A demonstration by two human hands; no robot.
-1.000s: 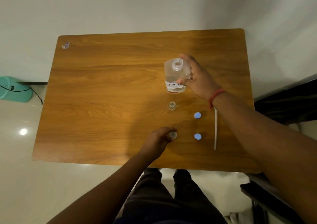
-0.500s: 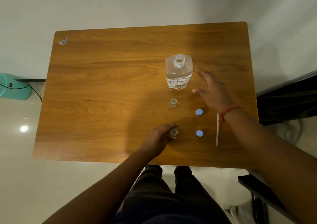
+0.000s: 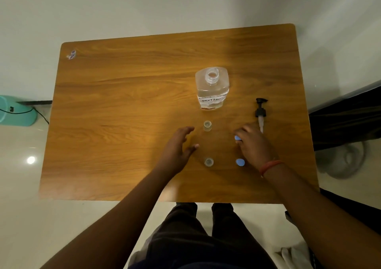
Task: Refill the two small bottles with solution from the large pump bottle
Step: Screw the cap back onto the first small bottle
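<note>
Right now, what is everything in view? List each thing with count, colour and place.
table: 1, wood brown, centre, against the wall
large bottle: 1, clear, labelled, no pump, upright on the table's far right part
pump head: 1, black with a pale tube, lying right of the large bottle
small bottles: 2, clear, uncapped, far one and near one in line before the large bottle
caps: 2, blue, one lying right of the near bottle, one at the right hand's fingers
sticker: 1, pale, far left table corner
green object: 1, floor, left
left hand: open, beside the small bottles
right hand: red wristband, pinching a cap
</note>
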